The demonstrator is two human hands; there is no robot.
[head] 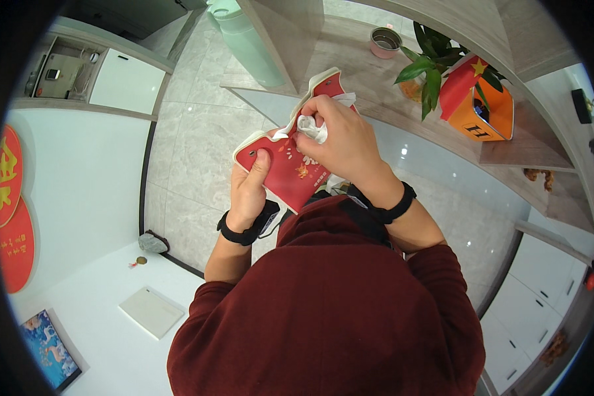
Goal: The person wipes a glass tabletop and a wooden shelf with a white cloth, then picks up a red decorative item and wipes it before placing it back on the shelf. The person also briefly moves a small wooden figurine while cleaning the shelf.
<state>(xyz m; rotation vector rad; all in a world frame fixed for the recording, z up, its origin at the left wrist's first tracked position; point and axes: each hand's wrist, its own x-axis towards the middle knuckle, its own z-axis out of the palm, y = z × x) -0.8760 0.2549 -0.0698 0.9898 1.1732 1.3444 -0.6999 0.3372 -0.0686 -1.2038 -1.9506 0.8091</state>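
Before my body I hold a red cover-like piece (297,173) with pale edging, metal eyelets and a printed cartoon figure and writing; its exact kind is unclear. My left hand (250,185) grips its left corner, the thumb lying on top beside an eyelet. A crumpled white tissue (312,129) is pinched in the fingers of my right hand (344,136), pressed against the red surface near its upper middle. Behind that hand the far corner of the piece rises, with some white material showing at its edge. The right palm hides part of the print.
A wooden shelf (346,54) ahead bears a mint-green jug (250,47), a pink tin (385,43), a leafy plant (428,74), a small red flag (460,89) and an orange box (495,111). White drawer cabinets (534,297) stand at the right. Grey tiled floor (193,148) lies below.
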